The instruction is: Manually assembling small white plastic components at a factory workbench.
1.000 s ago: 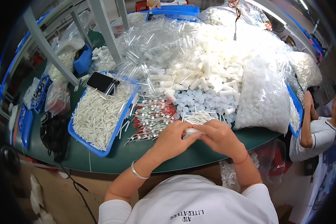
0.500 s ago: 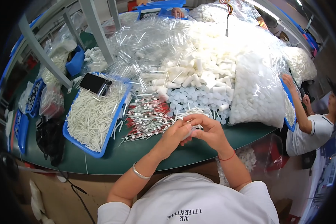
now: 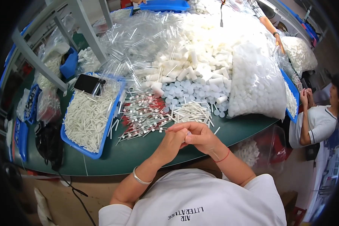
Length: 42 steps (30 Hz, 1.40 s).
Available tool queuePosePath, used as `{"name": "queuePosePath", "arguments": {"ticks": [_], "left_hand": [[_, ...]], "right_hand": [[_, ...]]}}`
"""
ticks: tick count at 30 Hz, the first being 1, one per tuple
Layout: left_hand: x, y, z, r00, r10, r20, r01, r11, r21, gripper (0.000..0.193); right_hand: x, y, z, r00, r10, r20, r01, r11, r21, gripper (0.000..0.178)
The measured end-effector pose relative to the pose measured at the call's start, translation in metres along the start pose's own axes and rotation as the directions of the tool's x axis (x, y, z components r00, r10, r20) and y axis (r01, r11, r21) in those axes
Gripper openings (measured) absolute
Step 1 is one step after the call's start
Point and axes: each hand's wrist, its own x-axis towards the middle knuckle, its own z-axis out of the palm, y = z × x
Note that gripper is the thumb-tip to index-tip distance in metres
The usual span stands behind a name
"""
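Note:
Both hands meet over the near edge of the green table [image 3: 120, 158]. Fingers of my left hand [image 3: 170, 146] are bent and pressed against my right hand [image 3: 200, 138], whose fingers curl over the top. A small whitish bit shows between them, mostly hidden, so I cannot tell its kind. Just beyond the hands lies a pile of short white sticks [image 3: 192, 113]. To its left is a heap of thin rods with red and white parts [image 3: 145, 115]. Behind are translucent round discs [image 3: 177, 92] and white cylinders [image 3: 190, 73].
A blue tray [image 3: 96, 154] of white sticks stands at left, a dark phone-like device [image 3: 87, 83] on it. A plastic bag of discs [image 3: 257, 84] lies at right. Clear plastic sleeves [image 3: 135, 41] cover the back left, near grey metal posts [image 3: 83, 24]. Co-workers sit at the far right.
My joined hands have come slightly nearer to me, uncovering more of the white stick pile. A co-worker's arm now reaches in at the upper right; the hand by the far blue tray is gone.

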Motion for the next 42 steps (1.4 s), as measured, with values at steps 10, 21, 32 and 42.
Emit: {"name": "queuePosePath", "arguments": {"ticks": [10,21,32,42], "left_hand": [[0.005,0.000,0.013,0.960,-0.244,0.137,0.280,0.824,-0.493,0.037],[0.013,0.003,0.032,0.935,-0.263,0.238,0.354,0.704,-0.616,0.042],[-0.004,-0.028,0.080,0.845,-0.426,0.323,0.534,0.697,-0.478,0.055],[0.004,-0.012,0.061,0.980,0.195,0.042,-0.178,0.759,0.626,0.014]], "right_hand": [[-0.010,0.014,-0.011,0.996,0.061,-0.062,-0.052,0.988,0.149,0.048],[-0.034,0.007,-0.009,0.911,-0.252,-0.327,0.192,0.960,-0.205,0.047],[-0.110,0.014,0.006,0.846,-0.533,-0.025,0.109,0.219,-0.970,0.068],[-0.284,0.091,-0.055,0.505,-0.228,-0.833,-0.549,0.660,-0.513,0.058]]}}
